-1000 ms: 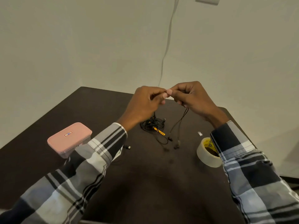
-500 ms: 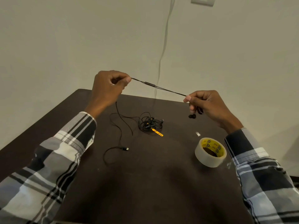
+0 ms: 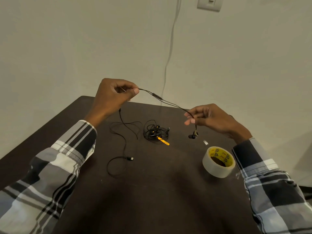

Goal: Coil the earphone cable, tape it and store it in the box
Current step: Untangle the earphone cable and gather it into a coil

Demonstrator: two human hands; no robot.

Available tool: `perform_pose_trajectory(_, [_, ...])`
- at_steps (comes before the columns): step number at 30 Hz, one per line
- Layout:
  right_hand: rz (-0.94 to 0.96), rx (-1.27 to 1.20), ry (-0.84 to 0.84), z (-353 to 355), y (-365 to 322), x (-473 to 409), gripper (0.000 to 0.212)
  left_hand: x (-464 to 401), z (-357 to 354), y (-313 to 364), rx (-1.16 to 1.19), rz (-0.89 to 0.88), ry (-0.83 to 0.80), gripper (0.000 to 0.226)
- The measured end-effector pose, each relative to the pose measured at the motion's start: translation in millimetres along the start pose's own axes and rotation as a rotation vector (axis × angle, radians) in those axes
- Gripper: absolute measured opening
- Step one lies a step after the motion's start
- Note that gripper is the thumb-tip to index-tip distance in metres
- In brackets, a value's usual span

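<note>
Earphone cable (image 3: 166,100): black, thin, held in the air above the far half of the counter (image 3: 152,200), strung between both hands with a slight sag; an inline remote sits on the strung part, nearer the left hand.
Left hand (image 3: 112,97): raised, fingers curled, thumb and forefinger pinching the cable. From under this hand the cable drops to the counter, runs in loose loops toward the near side and ends in a small plug (image 3: 130,158) lying flat.
Right hand (image 3: 208,118): lower than the left, thumb and fingers pinching the cable's other end; two black earbuds (image 3: 192,135) hang just below it, above the counter.
Second earphone set (image 3: 156,132): a tangled black bundle with an orange tie, lying on the counter between the hands, toward the far edge.
Tape roll (image 3: 217,162): clear tape on a yellow printed core, lying flat near the right edge, beside the right sleeve.
Small white scrap (image 3: 205,142): on the counter between the earbuds and the tape roll.
Both sleeves: plaid, grey, black and white.
</note>
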State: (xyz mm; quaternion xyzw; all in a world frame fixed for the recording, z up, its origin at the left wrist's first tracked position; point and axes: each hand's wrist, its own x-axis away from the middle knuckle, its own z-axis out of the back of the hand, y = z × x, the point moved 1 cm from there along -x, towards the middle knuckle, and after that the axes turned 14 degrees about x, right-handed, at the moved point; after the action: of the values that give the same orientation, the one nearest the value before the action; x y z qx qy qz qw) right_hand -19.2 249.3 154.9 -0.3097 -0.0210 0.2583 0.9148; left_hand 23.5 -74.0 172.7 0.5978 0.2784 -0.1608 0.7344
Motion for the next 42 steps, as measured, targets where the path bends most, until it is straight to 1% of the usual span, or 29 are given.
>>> perform_pose_trajectory(5, [-0.004, -0.022, 0.001, -7.8, -4.8, -5.7, 0.032, -6.0, -24.7, 24.2, 0.02, -0.067, -0.146, 0.005])
perform_pose_trajectory(8, [0.021, -0.097, 0.018, -14.1, -17.9, -8.3, 0.039, -10.8, -40.1, 36.7, -0.012, -0.099, -0.233, 0.008])
perform_pose_trajectory(11, [0.076, -0.229, 0.02, -21.6, -36.7, -8.9, 0.037, -15.7, -51.3, 47.5, -0.06, -0.147, -0.275, 0.005])
perform_pose_trajectory(15, [0.144, -0.356, -0.03, -35.4, -58.1, -11.3, 0.041, -22.5, -56.3, 60.0, -0.041, -0.178, -0.227, 0.009])
perform_pose_trajectory(17, [0.154, -0.399, -0.044, -43.4, -63.5, -12.8, 0.037, -26.7, -55.2, 63.2, -0.033, -0.186, -0.195, 0.01])
perform_pose_trajectory(21, [0.15, -0.398, -0.033, -54.7, -65.2, -14.0, 0.024, -34.1, -48.2, 64.4, -0.055, -0.208, -0.134, 0.009])
perform_pose_trajectory(24, [0.145, -0.473, -0.019, -58.1, -63.6, -11.7, 0.022, -38.4, -40.8, 61.8, -0.082, -0.215, -0.064, 0.008])
perform_pose_trajectory(29, [0.136, -0.58, -0.024, -53.6, -59.7, -6.8, 0.03, -50.2, -25.9, 52.1, -0.103, -0.184, 0.066, 0.008])
perform_pose_trajectory(33, [0.134, -0.694, -0.019, -47.1, -55.0, -3.9, 0.032, -55.6, -18.3, 38.5, -0.061, -0.126, 0.163, 0.009])
perform_pose_trajectory(36, [0.161, -0.827, -0.004, -46.5, -53.9, -3.4, 0.032, -53.9, -17.8, 28.1, -0.061, -0.079, 0.181, 0.008])
perform_pose_trajectory(39, [0.274, -0.991, -0.026, -48.6, -57.2, -3.3, 0.031, -49.9, -21.4, 17.9, -0.088, -0.028, 0.167, 0.009])
perform_pose_trajectory(42, [0.389, -1.158, -0.044, -51.1, -63.4, -4.0, 0.032, -40.6, -33.0, 6.1, -0.125, 0.019, 0.104, 0.007])
